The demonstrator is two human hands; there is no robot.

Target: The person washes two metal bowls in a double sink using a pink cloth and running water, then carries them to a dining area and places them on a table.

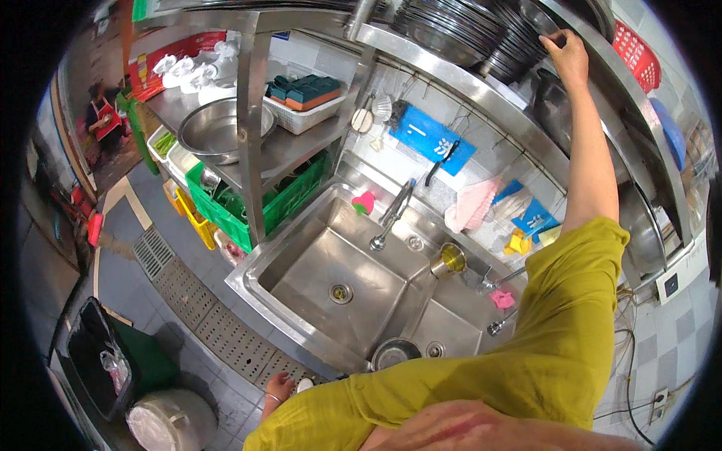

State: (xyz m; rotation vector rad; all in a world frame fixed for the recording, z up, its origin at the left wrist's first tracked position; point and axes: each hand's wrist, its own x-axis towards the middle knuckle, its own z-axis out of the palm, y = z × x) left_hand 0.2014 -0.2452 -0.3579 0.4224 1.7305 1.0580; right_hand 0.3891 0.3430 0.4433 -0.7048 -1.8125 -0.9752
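Observation:
My right hand reaches up to the high steel shelf, its fingers pinched at the rim of a small metal bowl. Stacks of metal plates or trays stand on the shelf beside it. My left hand hangs low near my side, with fingers loosely bent and nothing seen in it. In front of me is a stainless steel double sink with a faucet. A metal bowl sits at the sink's near edge, and a metal cup with yellow inside stands by the smaller basin.
Left of the sink, a steel rack holds a large metal basin, a white basket and a green crate. On the floor are a dark bin and a lidded white bucket. A person is far off.

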